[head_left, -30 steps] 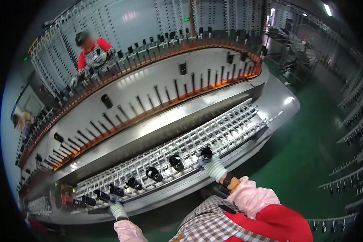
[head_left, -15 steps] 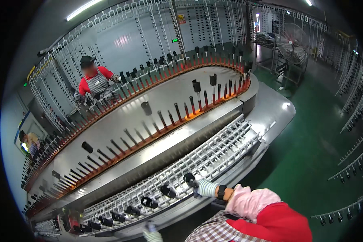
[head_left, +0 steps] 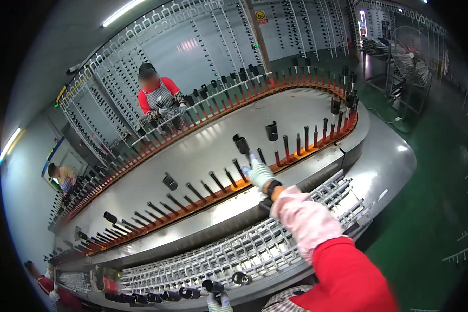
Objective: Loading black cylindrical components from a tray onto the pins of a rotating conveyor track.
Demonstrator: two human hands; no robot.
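Note:
My right hand (head_left: 259,171), in a striped knit glove, reaches over the near side of the oval conveyor (head_left: 197,208). Its fingers close at the lower end of a black open-ended cylinder (head_left: 240,144), held tilted above the row of upright posts. Low in the picture, my left hand (head_left: 219,304), gloved alike, has its fingers around another black cylinder (head_left: 213,286) at the rack's near edge. Beside that lies a similar black cylinder (head_left: 242,278) on the white metal rack (head_left: 192,262). Several more line the edge to the left.
More black cylinders sit on posts, one of them just right of my right hand (head_left: 272,131). A person in a red shirt (head_left: 161,99) works across the conveyor. Others stand at far left (head_left: 65,179) and lower left (head_left: 49,283). A large fan (head_left: 412,56) stands at back right.
My right hand has gone from the rack up and forward to the conveyor posts. The left hand has come up to a black cylinder at the rack edge. The whole view has shifted.

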